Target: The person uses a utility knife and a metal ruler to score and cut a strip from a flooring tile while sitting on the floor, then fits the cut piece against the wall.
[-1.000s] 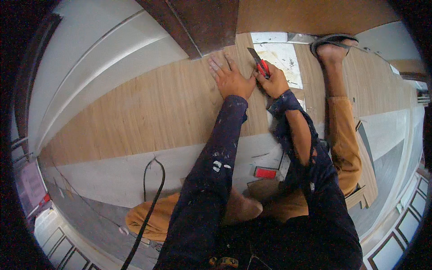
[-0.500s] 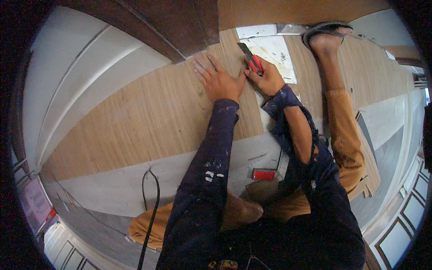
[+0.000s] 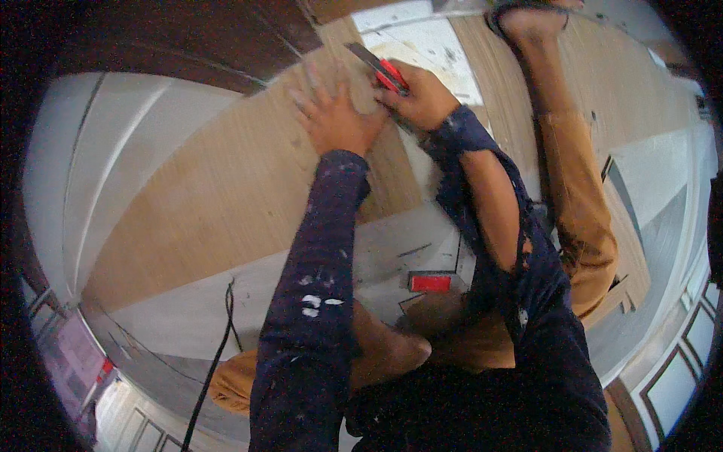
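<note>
My left hand [image 3: 335,120] lies open on a light wood-look plank [image 3: 196,203], fingers spread toward a dark brown wooden panel [image 3: 233,41]; its fingertips are blurred. Just right of it, my right hand [image 3: 422,102] grips a red and black utility knife [image 3: 394,80], its dark blade extended up and to the left over the plank near its seam with a patchy white strip of subfloor [image 3: 459,68]. My thumb side of the left hand is close to the knife hand; whether they touch is unclear.
My outstretched leg [image 3: 572,188] and sandalled foot [image 3: 527,26] lie along the right. Loose planks [image 3: 629,271] are beside the knee. A red block in a dark frame [image 3: 429,283] lies below my hands, and a black cable [image 3: 218,354] runs at the lower left. A white wall base [image 3: 113,151] curves left.
The view has tilted, so the floor and both hands appear higher and further left. My left hand stays spread on the plank; my right still grips the knife, now angled more leftward in the picture.
</note>
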Demonstrator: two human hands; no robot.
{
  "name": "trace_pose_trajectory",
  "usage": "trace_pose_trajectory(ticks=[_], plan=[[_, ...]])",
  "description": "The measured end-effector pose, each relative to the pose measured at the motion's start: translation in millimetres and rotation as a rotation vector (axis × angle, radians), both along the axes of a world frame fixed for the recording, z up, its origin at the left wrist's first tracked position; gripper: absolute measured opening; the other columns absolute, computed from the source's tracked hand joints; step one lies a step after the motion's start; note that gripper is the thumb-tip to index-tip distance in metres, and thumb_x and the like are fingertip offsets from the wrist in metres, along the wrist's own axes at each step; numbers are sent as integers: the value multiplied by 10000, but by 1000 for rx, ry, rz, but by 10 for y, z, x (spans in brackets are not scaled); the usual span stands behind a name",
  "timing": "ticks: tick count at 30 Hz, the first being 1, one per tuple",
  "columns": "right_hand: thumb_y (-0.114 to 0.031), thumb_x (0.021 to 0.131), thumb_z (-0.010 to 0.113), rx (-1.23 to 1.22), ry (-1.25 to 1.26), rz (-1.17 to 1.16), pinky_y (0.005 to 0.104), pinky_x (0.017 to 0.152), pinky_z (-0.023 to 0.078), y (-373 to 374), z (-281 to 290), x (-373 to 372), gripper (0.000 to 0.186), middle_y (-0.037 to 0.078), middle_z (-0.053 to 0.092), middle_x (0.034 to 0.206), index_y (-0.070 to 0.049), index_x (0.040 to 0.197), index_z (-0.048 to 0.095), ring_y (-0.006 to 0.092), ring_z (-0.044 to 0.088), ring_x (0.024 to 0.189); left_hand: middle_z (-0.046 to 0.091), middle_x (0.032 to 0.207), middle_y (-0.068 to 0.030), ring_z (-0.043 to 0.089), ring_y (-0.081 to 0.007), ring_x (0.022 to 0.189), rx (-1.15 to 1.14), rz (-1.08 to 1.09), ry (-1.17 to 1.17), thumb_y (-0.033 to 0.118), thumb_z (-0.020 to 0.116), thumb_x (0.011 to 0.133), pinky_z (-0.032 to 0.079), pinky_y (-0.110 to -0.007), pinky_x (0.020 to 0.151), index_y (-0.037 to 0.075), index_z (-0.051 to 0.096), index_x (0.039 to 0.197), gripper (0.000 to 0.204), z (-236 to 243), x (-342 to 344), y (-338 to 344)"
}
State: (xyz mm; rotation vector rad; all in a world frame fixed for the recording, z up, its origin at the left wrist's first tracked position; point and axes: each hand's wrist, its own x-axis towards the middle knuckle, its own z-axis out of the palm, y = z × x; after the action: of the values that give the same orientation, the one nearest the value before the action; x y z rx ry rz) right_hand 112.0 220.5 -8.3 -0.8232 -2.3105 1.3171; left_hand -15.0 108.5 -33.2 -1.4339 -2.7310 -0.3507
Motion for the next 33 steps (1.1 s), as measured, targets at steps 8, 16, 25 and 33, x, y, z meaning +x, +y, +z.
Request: trace_pose_trajectory(ticks=[8,16,25,33], plan=[[-222,792,695,220,83,-85,433,803,521,-67,-230,-109,446,234,688,951,-42,1193,623,422,650,898,268,1585,-156,228,-538,1405,84,-53,8,413,727,679,213,-622,1136,250,536,1382,747,-29,-105,127],[-243,799,700,200,-59,-43,430,825,523,-80,-56,-75,462,234,689,975,-50,1211,624,417,653,935,264,1577,-175,220,-552,1400,40,29,2,413,724,684,178,-676,1115,244,498,1416,785,-44,-15,80],[-279,807,682,222,-115,24,490,838,521,-142,26,-147,463,252,683,994,-75,1218,617,441,643,949,252,1575,-219,196,-526,1421,13,-165,-189,467,717,769,176,-621,1148,193,441,1469,801,166,-46,-537],[-222,808,652,192,-193,6,494,851,510,-251,338,16,423,277,670,977,-42,1184,579,447,636,961,209,1536,-352,188,-549,1413,54,-9,-508,376,716,817,207,-608,1135,75,416,1445,758,577,771,-1597]])
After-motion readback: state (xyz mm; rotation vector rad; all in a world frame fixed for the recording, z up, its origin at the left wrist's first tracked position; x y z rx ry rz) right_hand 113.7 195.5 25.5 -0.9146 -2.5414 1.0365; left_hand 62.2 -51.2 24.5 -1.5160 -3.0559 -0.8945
